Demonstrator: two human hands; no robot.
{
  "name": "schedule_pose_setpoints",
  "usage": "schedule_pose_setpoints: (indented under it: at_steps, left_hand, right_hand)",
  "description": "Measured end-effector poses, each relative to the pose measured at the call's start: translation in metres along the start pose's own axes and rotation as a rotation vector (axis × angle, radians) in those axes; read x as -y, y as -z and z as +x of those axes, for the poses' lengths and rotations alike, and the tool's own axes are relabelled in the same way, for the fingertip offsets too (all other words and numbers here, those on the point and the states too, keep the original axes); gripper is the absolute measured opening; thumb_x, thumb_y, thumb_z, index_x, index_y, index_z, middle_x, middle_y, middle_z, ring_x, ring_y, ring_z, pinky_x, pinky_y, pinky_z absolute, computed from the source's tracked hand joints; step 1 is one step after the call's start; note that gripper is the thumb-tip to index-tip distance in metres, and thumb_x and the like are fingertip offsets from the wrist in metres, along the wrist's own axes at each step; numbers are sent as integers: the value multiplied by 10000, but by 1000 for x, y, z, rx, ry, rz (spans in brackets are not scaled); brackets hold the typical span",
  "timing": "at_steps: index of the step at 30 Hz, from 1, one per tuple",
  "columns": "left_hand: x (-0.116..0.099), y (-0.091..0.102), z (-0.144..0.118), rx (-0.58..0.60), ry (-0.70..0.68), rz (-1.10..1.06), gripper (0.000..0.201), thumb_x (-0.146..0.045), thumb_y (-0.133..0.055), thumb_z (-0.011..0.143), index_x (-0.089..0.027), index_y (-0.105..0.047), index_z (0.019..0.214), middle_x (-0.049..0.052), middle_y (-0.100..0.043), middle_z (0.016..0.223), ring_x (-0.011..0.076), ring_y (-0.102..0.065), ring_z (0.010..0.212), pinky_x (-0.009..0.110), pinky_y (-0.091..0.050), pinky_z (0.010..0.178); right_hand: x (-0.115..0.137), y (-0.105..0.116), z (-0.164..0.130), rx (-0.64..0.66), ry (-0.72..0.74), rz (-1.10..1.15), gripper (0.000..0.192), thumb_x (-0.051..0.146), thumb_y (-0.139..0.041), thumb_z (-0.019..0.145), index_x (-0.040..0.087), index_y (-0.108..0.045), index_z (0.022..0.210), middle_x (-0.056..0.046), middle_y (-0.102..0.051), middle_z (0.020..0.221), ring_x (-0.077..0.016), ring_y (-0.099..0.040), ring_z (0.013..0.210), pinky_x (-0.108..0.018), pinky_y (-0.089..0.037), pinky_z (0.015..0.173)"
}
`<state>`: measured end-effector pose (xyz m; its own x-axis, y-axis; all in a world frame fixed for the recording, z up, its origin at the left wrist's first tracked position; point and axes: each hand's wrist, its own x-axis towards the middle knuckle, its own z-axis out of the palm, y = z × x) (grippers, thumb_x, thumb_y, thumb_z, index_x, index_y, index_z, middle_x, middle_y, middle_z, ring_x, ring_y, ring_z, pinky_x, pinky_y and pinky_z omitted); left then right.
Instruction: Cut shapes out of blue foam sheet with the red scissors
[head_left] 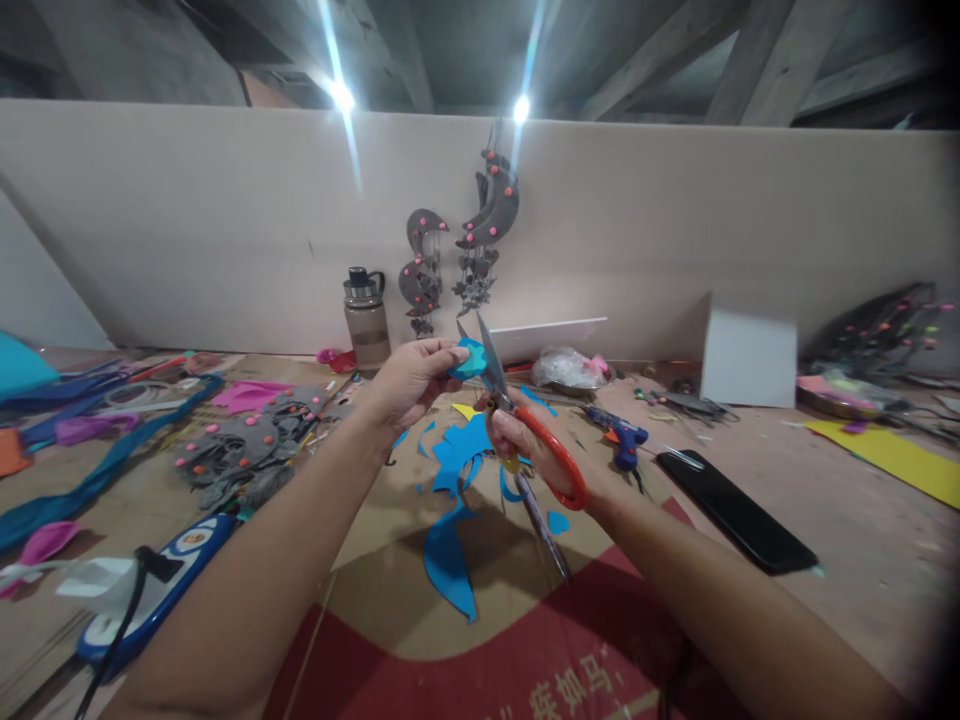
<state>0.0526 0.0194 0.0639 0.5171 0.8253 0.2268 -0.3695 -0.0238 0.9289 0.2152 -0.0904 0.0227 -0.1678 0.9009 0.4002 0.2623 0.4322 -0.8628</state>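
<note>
Between the fingertips of my left hand (pixel 416 380) is a small blue felt piece (pixel 470 358), pinched and held up above the table. My right hand (pixel 529 445) grips red-handled scissors (pixel 559 455). Their blades are parted and lie beside the felt piece; whether they touch it I cannot tell. Below my hands, several blue felt scraps (pixel 461 450) lie in a heap on the cardboard. Nearer me is a crescent-shaped blue cutout (pixel 450 565), and a small blue heart (pixel 558 522) lies to its right.
A pen (pixel 544 525), a blue glue gun (pixel 621 440) and a black phone (pixel 735 510) lie on the right. Grey felt pieces with pink dots (pixel 232 445) and a blue power strip (pixel 161 590) are on the left. A bottle (pixel 366 325) stands at the back.
</note>
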Motion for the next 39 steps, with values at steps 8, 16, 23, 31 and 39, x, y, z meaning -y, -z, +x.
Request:
schedule_pose_setpoints:
  at_steps: [8,16,23,31,39]
  left_hand:
    - [-2,0,-2,0,-2,27,287,-259,-902,596,-129,-661,681,18,-626,663,94,-544,591,217,-447,540]
    - [-1,3,-1,35,24,-11,266,-249,-890,578,-120,-692,702,20,-638,688,90,-540,605,207,-459,552]
    - [0,3,0,36,12,4,307,-270,-917,535,-119,-706,698,24,-649,684,90,-543,602,201,-457,543]
    - [1,5,1,75,7,25,306,-290,-919,547,-129,-690,670,19,-630,666,89,-526,588,205,-426,530]
    - [3,3,0,40,-51,96,309,-301,-916,561,-136,-668,641,16,-624,654,98,-530,602,222,-407,560]
  right_hand:
    - [-15,0,1,17,-48,121,347,564,-537,984,216,-539,991,21,-480,748,-137,-461,639,-281,-421,593]
    - [-19,-1,-1,37,-80,219,349,563,-551,981,219,-510,939,9,-507,777,-133,-497,647,-270,-423,590]
    - [-20,-1,0,8,-78,196,313,523,-572,967,214,-529,948,14,-517,769,-136,-503,660,-266,-447,614]
    - [-21,0,2,-2,-66,163,203,412,-574,945,214,-530,961,25,-513,745,-133,-503,639,-263,-435,583]
    - [-4,0,1,5,-72,60,151,350,-553,936,209,-539,988,51,-473,685,-122,-446,590,-262,-387,555]
